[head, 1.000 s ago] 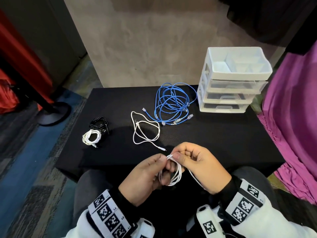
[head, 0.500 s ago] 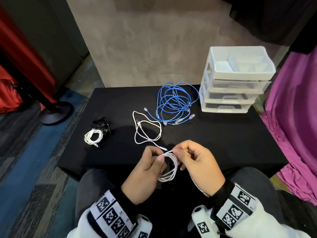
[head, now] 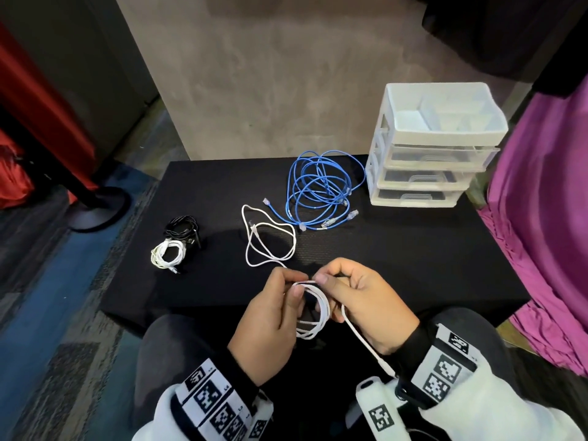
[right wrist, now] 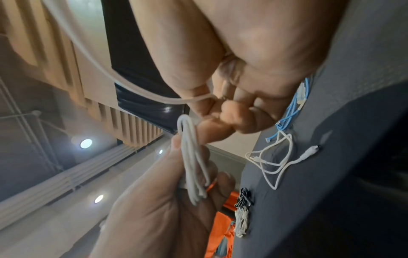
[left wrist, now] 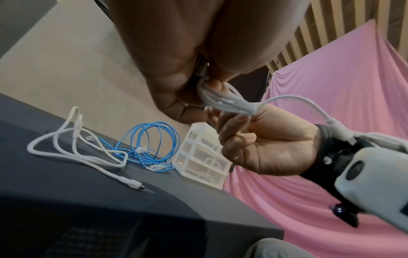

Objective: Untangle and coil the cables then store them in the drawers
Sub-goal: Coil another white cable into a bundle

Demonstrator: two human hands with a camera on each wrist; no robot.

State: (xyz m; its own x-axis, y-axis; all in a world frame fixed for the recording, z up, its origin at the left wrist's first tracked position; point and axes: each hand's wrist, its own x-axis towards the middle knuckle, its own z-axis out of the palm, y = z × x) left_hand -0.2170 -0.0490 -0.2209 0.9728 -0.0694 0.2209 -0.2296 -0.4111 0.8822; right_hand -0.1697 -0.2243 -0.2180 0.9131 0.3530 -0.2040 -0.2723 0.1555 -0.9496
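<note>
Both hands hold a small coil of white cable (head: 313,308) above my lap at the table's near edge. My left hand (head: 288,289) pinches the coil's loops (right wrist: 192,167) between thumb and fingers. My right hand (head: 334,281) grips the coil's top (left wrist: 227,103), and the cable's loose tail (head: 362,338) trails back past the right wrist to a plug. On the black table (head: 397,249) lie a loose white cable (head: 270,240) and a tangled blue cable (head: 321,189). A white three-drawer unit (head: 426,160) stands at the back right, drawers closed.
At the table's left lie two coiled cables, one black (head: 183,227) and one white (head: 167,254). Pink cloth (head: 541,218) hangs right of the table. A black post base (head: 95,208) stands on the floor at left.
Both hands have risen slightly toward the table edge with the coil. The right hand has laid another turn onto it, and the loose tail is shorter.
</note>
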